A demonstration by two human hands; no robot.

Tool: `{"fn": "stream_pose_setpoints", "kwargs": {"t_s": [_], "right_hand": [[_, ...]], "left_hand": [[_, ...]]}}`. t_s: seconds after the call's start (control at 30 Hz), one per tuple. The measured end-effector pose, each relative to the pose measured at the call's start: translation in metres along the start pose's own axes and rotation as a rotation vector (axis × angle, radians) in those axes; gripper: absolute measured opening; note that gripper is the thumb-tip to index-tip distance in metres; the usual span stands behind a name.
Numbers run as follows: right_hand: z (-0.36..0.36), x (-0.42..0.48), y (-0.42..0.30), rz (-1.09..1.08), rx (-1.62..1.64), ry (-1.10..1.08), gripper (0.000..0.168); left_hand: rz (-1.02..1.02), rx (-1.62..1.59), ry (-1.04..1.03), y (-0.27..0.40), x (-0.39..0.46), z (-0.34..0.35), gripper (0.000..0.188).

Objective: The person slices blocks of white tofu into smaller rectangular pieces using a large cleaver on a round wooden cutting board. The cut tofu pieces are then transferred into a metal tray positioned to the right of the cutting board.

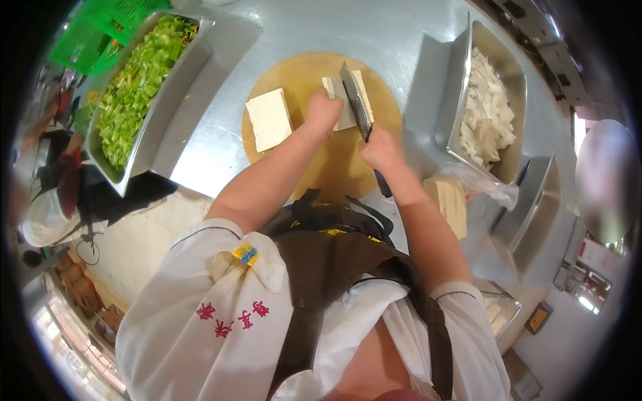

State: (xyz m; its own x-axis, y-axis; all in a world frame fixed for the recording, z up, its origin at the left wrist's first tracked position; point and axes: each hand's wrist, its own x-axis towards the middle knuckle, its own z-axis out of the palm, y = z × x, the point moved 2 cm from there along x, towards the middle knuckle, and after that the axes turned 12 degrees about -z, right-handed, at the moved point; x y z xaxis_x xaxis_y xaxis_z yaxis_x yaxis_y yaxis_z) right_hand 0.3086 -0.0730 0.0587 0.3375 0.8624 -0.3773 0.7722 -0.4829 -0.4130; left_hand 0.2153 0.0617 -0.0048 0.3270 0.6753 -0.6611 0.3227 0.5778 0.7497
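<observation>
A round wooden chopping board [311, 168] lies on the steel worktop before me. On its right half is a white tofu block [345, 120], partly in shadow. My left hand [324, 111] has its fingers curled against the left side of this block; the fingertips are hidden. My right hand [383, 148] grips the dark handle of a cleaver [356, 97]. Its blade stands upright at the block, with a strip of tofu showing to its right. Whether the edge has reached the board cannot be seen. Another tofu slab [268, 120] rests apart on the board's left side.
Left, a steel pan [173, 100] holds chopped green vegetables [138, 85], near a green plastic basket [80, 45]. Right, another pan [521, 90] holds white pieces [486, 110]. A pale block [446, 198], clear plastic [494, 185] and a steel tray [544, 210] stand nearby. Other people are at both sides.
</observation>
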Motion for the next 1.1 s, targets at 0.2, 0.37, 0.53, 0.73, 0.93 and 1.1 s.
{"fn": "stream_pose_setpoints", "kwargs": {"t_s": [0.2,0.37,0.53,0.73,0.93,1.1], "right_hand": [[0.003,0.001,0.003,-0.001,-0.014,-0.003,0.034],[0.007,0.0,0.007,-0.024,0.004,0.021,0.035],[0.003,-0.004,0.009,-0.118,0.011,0.03,0.034],[0.001,-0.025,-0.002,-0.247,-0.14,0.007,0.038],[0.015,-0.063,0.02,-0.32,-0.174,-0.053,0.038],[0.011,-0.124,0.052,-0.332,-0.008,-0.024,0.036]], "left_hand": [[0.056,-0.428,-0.143,0.006,-0.05,-0.059,0.035],[0.314,0.098,0.367,0.001,-0.061,-0.154,0.042],[0.469,0.222,0.467,-0.001,-0.066,-0.184,0.042],[0.561,0.237,0.299,0.014,-0.077,-0.133,0.039],[0.65,0.554,0.117,0.054,-0.056,-0.082,0.043],[0.412,0.882,-0.044,0.07,0.001,-0.049,0.054]]}}
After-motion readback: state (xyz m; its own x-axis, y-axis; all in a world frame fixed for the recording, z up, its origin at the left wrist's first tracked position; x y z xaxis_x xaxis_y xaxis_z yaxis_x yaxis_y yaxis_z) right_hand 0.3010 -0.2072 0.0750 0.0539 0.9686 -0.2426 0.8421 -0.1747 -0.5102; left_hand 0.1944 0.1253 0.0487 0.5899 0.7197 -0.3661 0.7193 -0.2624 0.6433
